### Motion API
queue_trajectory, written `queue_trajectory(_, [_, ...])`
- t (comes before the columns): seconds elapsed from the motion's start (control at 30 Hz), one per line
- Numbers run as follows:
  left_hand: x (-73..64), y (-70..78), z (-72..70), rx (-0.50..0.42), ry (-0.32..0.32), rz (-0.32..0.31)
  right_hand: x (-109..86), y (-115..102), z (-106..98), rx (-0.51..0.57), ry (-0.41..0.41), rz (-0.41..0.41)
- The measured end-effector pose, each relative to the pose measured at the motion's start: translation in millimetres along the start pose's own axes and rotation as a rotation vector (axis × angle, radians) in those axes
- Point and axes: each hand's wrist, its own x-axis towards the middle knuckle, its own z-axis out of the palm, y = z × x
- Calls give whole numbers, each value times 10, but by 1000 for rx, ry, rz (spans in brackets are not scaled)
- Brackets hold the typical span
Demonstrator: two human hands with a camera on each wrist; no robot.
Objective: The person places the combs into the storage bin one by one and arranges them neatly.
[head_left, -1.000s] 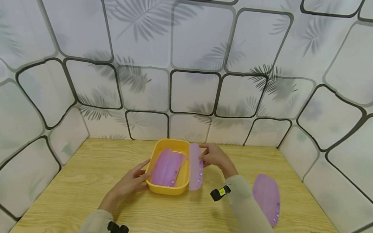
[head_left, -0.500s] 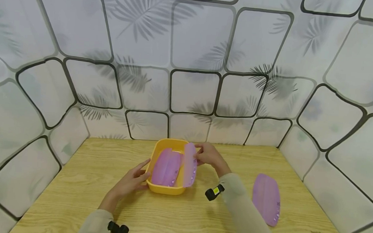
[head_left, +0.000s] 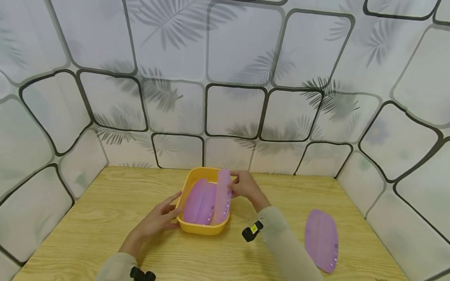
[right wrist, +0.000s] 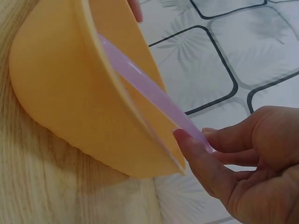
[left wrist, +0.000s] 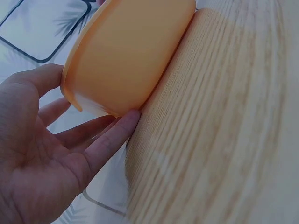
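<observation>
In the middle of the table stands a yellow plastic basin [head_left: 201, 229]. My left hand [head_left: 157, 222] holds its left side, the thumb over the rim and the other fingers against the outer wall. My right hand [head_left: 247, 189] pinches a thin, curved purple plastic piece [head_left: 222, 200] between thumb and fingers. This held piece slants over the basin's right rim, its far end inside in the right wrist view. Another purple piece [head_left: 199, 203] with small dark print lies in the basin at the left.
A similar purple plastic piece [head_left: 322, 241] lies on the wood-grain table [head_left: 203, 266] at the right. Patterned cloth walls [head_left: 234, 115] stand behind and at both sides.
My right hand has moved left with the held purple piece, from outside the basin's right rim to above the basin's right part. The left hand has stayed in place.
</observation>
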Motion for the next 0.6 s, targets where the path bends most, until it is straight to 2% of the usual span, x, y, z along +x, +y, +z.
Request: queue_trajectory(0.6, [17, -16, -3, -14, -1, -4, 28, -27, 162, -66, 39, 15])
